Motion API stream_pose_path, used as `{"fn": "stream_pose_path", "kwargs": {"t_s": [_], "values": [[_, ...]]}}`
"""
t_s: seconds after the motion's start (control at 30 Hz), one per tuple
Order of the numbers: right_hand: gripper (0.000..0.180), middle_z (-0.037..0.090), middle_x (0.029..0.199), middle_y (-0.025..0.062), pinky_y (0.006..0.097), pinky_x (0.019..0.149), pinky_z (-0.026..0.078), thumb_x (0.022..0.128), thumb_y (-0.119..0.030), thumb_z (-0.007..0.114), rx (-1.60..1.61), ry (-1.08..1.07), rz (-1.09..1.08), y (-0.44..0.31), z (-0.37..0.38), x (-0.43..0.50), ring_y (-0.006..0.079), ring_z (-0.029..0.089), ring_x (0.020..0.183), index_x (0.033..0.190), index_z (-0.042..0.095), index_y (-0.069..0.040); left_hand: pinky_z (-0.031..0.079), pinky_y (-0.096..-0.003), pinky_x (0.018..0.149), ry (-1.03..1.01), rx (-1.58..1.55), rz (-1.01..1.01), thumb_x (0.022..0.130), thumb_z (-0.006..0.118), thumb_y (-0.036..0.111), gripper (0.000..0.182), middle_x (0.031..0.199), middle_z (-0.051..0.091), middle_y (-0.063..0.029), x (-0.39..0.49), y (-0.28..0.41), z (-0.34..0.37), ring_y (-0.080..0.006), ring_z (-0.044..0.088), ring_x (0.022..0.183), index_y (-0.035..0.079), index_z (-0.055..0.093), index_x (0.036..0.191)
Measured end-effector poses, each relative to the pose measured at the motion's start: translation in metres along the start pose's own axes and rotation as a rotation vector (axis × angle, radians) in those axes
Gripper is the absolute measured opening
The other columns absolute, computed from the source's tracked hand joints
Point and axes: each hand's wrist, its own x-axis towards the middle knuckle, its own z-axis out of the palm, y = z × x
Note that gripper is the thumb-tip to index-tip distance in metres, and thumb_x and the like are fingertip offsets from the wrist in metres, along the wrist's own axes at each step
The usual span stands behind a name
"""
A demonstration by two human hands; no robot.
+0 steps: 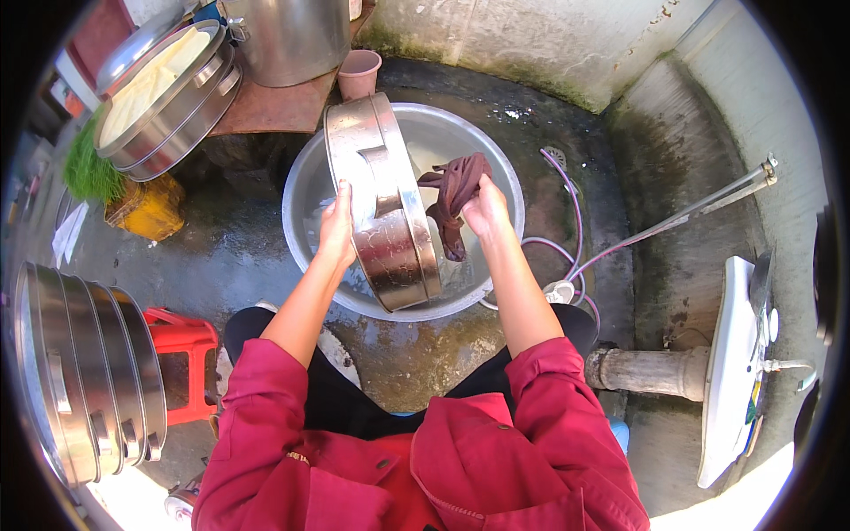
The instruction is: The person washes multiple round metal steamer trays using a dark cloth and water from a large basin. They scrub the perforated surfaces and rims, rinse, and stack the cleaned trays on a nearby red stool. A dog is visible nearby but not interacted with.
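Note:
My left hand (337,229) grips the near side of a round steel steamer tier (392,259), its thumb up along the wall. The tier is tipped on its side over a wide metal basin (292,199) that holds cloudy water. A strap handle (380,180) on the tier faces up. Bunched in my right hand (486,207) is a dark maroon cloth (458,182), just right of the tier's rim and above the water. The cloth's lower end hangs down. The fingertips of my left hand are hidden behind the tier.
Stacked steamer tiers (86,372) stand at the left by a red plastic stool (189,358). Beyond the basin are a pink bucket (359,74) and a large steel pot (289,40). A hose (572,199) lies on the wet floor at right, near a pedestal sink (724,385).

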Motion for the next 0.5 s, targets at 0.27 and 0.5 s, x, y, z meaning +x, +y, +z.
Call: {"fn": "stream_pose_path", "kwargs": {"t_s": [0.27,0.5], "values": [[0.028,0.059,0.121,0.0175,0.0468,0.1,0.049,0.099,-0.008,0.039,-0.116,0.036,0.232,0.072,-0.067,-0.021,0.0306,0.061,0.11,0.122,0.051,0.002,0.037,-0.0444,0.111,0.014,-0.156,-0.032,0.1,0.047,0.05,0.063,0.145,0.045,-0.0072,-0.043,-0.043,-0.026,-0.0239,0.046,0.131,0.007,0.037,0.146],[0.03,0.066,0.111,0.0157,0.0409,0.094,0.05,0.092,-0.008,0.048,-0.412,-0.067,0.39,0.09,-0.08,-0.042,0.0274,0.063,0.104,0.119,0.055,0.003,0.012,-0.0389,0.122,0.065,-0.126,-0.121,0.099,0.041,0.055,0.078,0.162,0.018,0.0021,-0.093,-0.11,-0.035,-0.0166,0.017,0.148,0.012,0.013,0.157]]}}
